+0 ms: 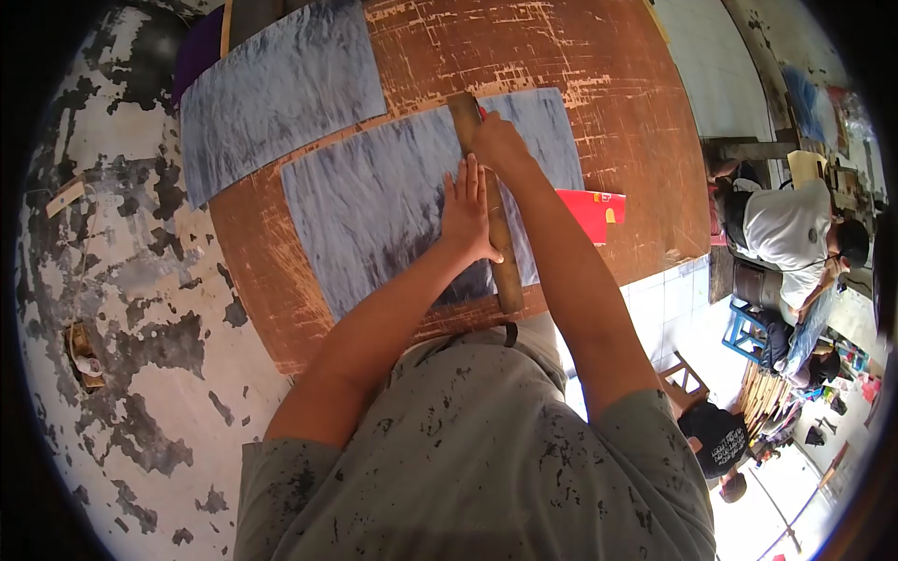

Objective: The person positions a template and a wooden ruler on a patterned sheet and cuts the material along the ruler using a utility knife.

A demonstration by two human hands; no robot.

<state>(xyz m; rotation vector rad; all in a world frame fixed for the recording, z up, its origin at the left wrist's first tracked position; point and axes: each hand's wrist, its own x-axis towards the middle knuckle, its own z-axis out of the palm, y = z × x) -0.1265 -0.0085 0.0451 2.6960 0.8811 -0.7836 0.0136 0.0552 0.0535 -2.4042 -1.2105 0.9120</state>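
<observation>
A grey-blue streaked sheet (374,201) lies on the brown worn board, with a long flat wooden strip (505,266) across it like a straightedge. My left hand (466,217) presses flat on the strip and sheet, fingers stretched out and thumb toward me. At the strip's far end, my right hand (502,147) is closed around a slim red tool (483,112). Only a bit of red shows, so its working end is hidden. A second streaked sheet (281,93) lies beyond on the left. Part of a red printed packet (589,215) shows beside my right forearm.
The scratched brown board (636,140) carries the sheets. A peeling wall (140,280) stands close on the left. On the right are a person in a white shirt (790,224), another in a black shirt (716,435), a blue stool (741,327) and stacked wooden sticks (762,397).
</observation>
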